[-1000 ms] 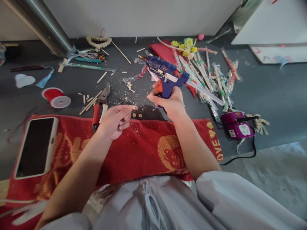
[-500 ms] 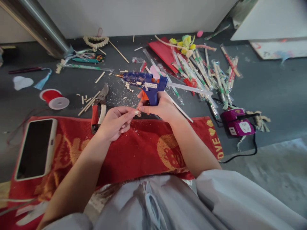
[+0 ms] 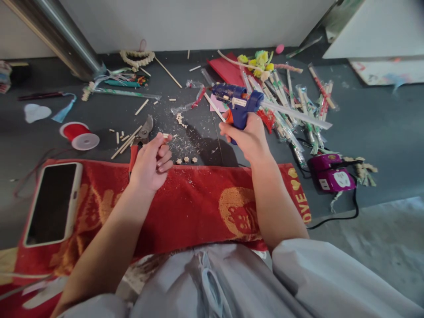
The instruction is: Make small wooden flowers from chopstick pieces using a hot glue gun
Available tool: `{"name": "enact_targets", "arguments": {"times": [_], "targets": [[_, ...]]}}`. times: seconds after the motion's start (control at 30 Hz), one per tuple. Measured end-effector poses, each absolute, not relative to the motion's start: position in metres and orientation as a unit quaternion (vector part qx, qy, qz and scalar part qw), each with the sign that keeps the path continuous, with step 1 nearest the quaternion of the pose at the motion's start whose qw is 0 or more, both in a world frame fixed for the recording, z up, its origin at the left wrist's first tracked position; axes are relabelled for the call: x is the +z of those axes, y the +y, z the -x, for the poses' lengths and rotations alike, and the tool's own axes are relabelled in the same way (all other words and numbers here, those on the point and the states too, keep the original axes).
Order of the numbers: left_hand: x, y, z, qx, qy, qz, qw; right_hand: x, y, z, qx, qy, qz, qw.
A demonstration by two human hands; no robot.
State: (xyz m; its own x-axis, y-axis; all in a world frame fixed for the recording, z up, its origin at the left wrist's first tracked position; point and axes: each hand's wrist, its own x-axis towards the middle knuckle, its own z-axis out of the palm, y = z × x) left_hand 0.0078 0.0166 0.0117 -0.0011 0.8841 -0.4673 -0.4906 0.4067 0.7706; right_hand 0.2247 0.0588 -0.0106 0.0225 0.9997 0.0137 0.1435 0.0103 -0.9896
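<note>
My right hand [image 3: 249,138] is wrapped round the handle of a blue hot glue gun [image 3: 236,99], whose nozzle points left. A long clear glue stick [image 3: 298,115] juts from its back end. My left hand [image 3: 153,160] is closed, pinching a short piece of pale wooden stick [image 3: 166,136] between thumb and finger. Just behind that hand lie pruning shears [image 3: 145,129], partly covered by it. Three small pale flower-like pieces [image 3: 186,159] sit in a row at the towel's back edge. Further back is a small cluster of short stick pieces [image 3: 179,118].
A red towel [image 3: 192,203] covers the table's front, with a phone [image 3: 53,203] on its left end. A red thread spool [image 3: 79,134] stands behind. Wrapped sticks [image 3: 281,97] are heaped at right, near a purple power block [image 3: 333,172] with a black cord.
My hands have moved apart. The glue gun has gone right in my right hand. My left hand has shifted slightly left and now holds a short stick piece; the flower-like pieces have come into view.
</note>
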Motion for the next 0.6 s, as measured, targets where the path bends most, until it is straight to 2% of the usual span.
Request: {"name": "enact_targets", "arguments": {"times": [0.17,0.3,0.6], "targets": [[0.005,0.016,-0.003,0.527,0.492,-0.251,0.647,-0.007,0.057,-0.228,0.429,-0.542,0.540,0.481],[0.002,0.016,0.000,0.534,0.498,-0.285,0.621,-0.002,0.055,-0.229,0.468,-0.513,0.538,0.479],[0.008,0.016,-0.005,0.515,0.513,-0.268,0.632,0.008,0.041,-0.218,0.594,-0.577,0.419,0.372]]}}
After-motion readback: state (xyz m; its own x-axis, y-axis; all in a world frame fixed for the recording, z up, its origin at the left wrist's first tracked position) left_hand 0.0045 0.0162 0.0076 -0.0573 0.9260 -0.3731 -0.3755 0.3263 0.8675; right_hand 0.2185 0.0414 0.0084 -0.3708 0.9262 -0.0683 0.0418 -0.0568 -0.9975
